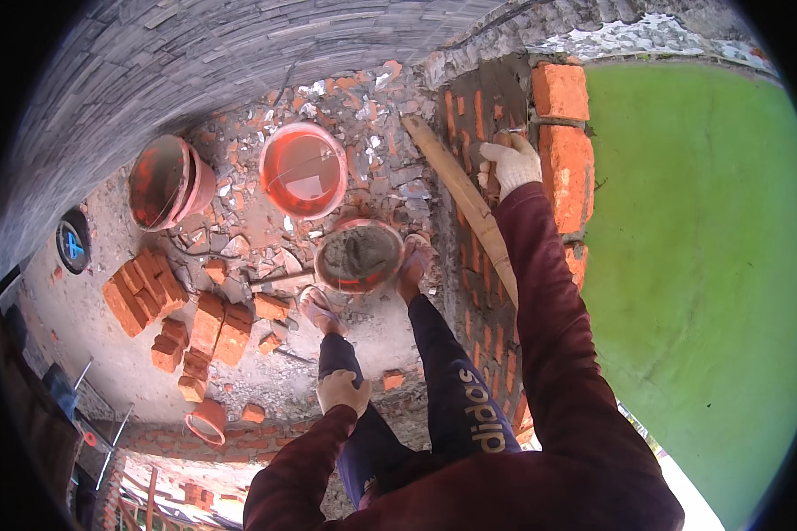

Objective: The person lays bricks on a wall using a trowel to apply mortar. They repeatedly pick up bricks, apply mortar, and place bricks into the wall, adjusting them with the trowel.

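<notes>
Right hand grip unclear; left hand released on knee. Sleeve snag could tip plank overhanging wall left edge.

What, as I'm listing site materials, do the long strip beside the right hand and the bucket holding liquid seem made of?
Long strip: probably wood, matte and unpainted, judging by its tan colour and uneven edges.
Bucket: likely plastic, fairly smooth, from its thin-rimmed round shape and reddish colour.
</notes>
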Tool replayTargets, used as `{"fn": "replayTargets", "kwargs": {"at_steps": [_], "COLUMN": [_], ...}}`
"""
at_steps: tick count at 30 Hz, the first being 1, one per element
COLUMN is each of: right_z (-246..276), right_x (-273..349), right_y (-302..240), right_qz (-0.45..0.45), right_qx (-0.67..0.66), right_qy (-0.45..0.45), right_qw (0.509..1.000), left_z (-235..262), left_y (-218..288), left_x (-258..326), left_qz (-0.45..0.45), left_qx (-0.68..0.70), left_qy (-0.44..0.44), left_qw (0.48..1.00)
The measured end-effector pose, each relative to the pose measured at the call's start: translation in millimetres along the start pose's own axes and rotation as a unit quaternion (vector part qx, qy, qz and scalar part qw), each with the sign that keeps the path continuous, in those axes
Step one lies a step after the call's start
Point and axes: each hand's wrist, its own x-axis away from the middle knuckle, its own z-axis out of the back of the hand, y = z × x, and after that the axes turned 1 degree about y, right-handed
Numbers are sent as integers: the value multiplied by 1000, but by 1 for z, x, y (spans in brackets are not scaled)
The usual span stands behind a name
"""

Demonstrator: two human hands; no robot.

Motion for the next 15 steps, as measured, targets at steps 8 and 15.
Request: {"fn": "replayTargets", "kwargs": {"at_steps": [8, 15], "right_z": [24, -12], "right_x": [45, 21], "right_y": [-24, 13], "right_qz": [53, 14], "right_qx": [-48, 143], "right_qy": [-2, 23], "right_qw": [997, 989], "left_z": [0, 2], "left_y": [0, -2], "left_x": [0, -1], "left_qz": [-5, -18], "left_qx": [0, -7], "left_qy": [-11, -5], "left_qw": [1000, 1000]}}
